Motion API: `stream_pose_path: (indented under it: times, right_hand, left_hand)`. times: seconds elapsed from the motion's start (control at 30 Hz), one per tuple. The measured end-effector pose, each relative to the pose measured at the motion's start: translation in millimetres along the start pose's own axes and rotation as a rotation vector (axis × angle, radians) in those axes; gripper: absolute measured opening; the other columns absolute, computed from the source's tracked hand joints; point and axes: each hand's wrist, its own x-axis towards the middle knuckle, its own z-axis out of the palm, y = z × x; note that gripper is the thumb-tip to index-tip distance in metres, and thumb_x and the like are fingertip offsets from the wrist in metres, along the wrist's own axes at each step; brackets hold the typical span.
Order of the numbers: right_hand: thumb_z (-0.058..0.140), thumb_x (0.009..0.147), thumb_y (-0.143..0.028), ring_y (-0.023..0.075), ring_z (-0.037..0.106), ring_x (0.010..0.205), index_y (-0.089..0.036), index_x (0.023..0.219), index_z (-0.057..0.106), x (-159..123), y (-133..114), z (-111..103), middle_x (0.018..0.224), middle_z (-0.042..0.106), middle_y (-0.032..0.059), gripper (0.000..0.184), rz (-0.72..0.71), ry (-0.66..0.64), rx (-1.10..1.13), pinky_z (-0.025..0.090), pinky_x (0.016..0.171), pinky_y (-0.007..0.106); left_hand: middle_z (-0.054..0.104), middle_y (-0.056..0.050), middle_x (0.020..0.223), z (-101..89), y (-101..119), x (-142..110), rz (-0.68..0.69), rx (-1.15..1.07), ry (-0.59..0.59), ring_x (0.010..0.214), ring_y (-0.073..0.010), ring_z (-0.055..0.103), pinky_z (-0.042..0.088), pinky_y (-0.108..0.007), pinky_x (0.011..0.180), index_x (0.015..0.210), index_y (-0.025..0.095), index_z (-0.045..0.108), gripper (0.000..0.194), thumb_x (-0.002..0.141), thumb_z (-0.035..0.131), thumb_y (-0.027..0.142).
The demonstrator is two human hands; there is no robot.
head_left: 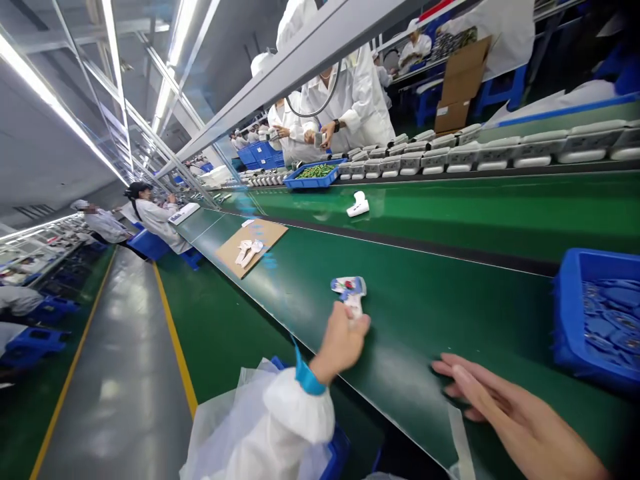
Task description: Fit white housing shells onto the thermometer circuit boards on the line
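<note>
In the head view, my left hand [345, 337] grips the handle end of a white gun-shaped plastic housing [353, 288] over the green bench. Blue and red parts show inside the housing's wider head. A blue band and a white sleeve are at that wrist. My right hand [493, 393] is above the bench at the lower right, fingers stretched out and holding nothing. A blue bin [567, 313] of blue parts stands beyond it. A similar white housing [358, 205] lies on the green conveyor belt [475, 213] across from me.
A cardboard sheet [273, 232] with white pieces [249, 252] lies farther left on the bench. Beyond the belt are a row of grey-white devices [450, 159] and a blue tray [295, 181] of green parts. Co-workers in white [350, 93] stand behind. A metal beam [300, 60] crosses overhead.
</note>
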Motion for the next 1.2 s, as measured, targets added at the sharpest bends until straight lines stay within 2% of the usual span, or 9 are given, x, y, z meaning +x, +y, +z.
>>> stream_pose_path:
  times: [0.1,0.2,0.33,0.4,0.5,0.63,0.87,1.07,1.2]
  right_hand:
    - [0.062,0.084,-0.075,0.0314,0.073,0.111,-0.018,0.132,0.069,6.1,-42.2,15.9,0.125,0.074,0.0142,0.075,0.081,-0.084,0.12,0.061,0.097,0.039]
    - [0.057,0.083,-0.077,0.0324,0.074,0.098,-0.016,0.118,0.072,-7.4,-56.1,1.6,0.109,0.078,0.0139,0.072,0.042,0.05,0.041,0.061,0.089,0.041]
    - [0.048,0.091,-0.074,0.0289,0.072,0.098,-0.019,0.132,0.068,-47.5,-49.5,-33.7,0.113,0.077,0.0107,0.072,-0.025,0.128,-0.118,0.06,0.089,0.04]
    - [0.046,0.097,-0.068,0.0273,0.07,0.11,-0.023,0.136,0.066,-68.8,-46.0,-45.3,0.125,0.074,0.0086,0.064,-0.068,0.131,-0.169,0.055,0.102,0.04]
    - [0.045,0.102,-0.059,0.0247,0.063,0.127,-0.028,0.14,0.064,-92.0,-40.2,-55.6,0.139,0.067,0.0053,0.052,-0.148,0.12,-0.2,0.048,0.114,0.039]
    - [0.051,0.101,-0.058,0.0243,0.07,0.113,-0.032,0.128,0.071,-102.8,-32.5,-66.1,0.127,0.073,0.0044,0.042,-0.182,0.408,-0.255,0.061,0.087,0.034]
    - [0.051,0.104,-0.043,0.0213,0.062,0.077,-0.028,0.082,0.072,-110.8,-51.8,-71.1,0.084,0.07,0.0017,0.033,-0.379,0.599,-0.624,0.05,0.069,0.037]
    - [0.051,0.104,-0.037,0.0221,0.065,0.089,-0.024,0.095,0.068,-110.6,-56.2,-80.3,0.097,0.071,0.0044,0.023,-0.449,0.703,-0.685,0.049,0.076,0.037]
    - [0.054,0.103,-0.042,0.0227,0.069,0.093,-0.027,0.106,0.075,-88.8,-40.5,-82.4,0.105,0.075,0.004,0.026,-0.384,0.591,-0.58,0.054,0.079,0.037]
  left_hand:
    - [0.066,-0.006,0.101,30.6,29.1,-49.4,0.165,-0.294,-0.333,0.087,-0.018,0.064,0.05,-0.031,0.078,0.109,0.02,0.045,0.022,0.098,0.057,0.036]
    - [0.069,-0.007,0.104,38.5,49.5,-82.8,0.311,-0.386,-0.63,0.092,-0.0209,0.067,0.052,-0.034,0.082,0.124,0.019,0.049,0.041,0.09,0.069,0.03]
    - [0.067,-0.008,0.115,42.1,61.9,-71.8,0.473,-0.26,-0.432,0.107,-0.0235,0.061,0.048,-0.039,0.097,0.114,0.02,0.059,0.027,0.089,0.07,0.022]
    - [0.061,-0.011,0.13,51.0,69.3,-55.9,0.57,-0.224,-0.287,0.123,-0.0267,0.054,0.043,-0.042,0.107,0.122,0.019,0.057,0.044,0.084,0.078,0.022]
    - [0.066,-0.008,0.122,67.5,82.6,-40.6,0.635,-0.219,-0.441,0.113,-0.0251,0.06,0.046,-0.037,0.099,0.12,0.019,0.061,0.047,0.08,0.085,0.027]
    - [0.071,0.0,0.093,85.9,94.9,-44.5,0.611,-0.213,-0.692,0.084,-0.0179,0.063,0.045,-0.029,0.078,0.104,0.02,0.066,0.026,0.087,0.08,0.034]
    - [0.068,-0.005,0.104,98.7,94.7,-70.9,0.766,-0.006,-0.646,0.091,-0.022,0.061,0.042,-0.033,0.079,0.104,0.021,0.06,0.007,0.1,0.06,0.026]
    - [0.068,-0.003,0.1,101.4,88.4,-57.9,0.616,-0.056,-0.56,0.092,-0.0217,0.062,0.044,-0.034,0.083,0.106,0.021,0.059,0.012,0.096,0.065,0.025]
    - [0.067,-0.003,0.103,97.5,90.0,-59.4,0.646,-0.089,-0.584,0.093,-0.0207,0.061,0.043,-0.033,0.081,0.106,0.022,0.057,0.012,0.097,0.064,0.025]
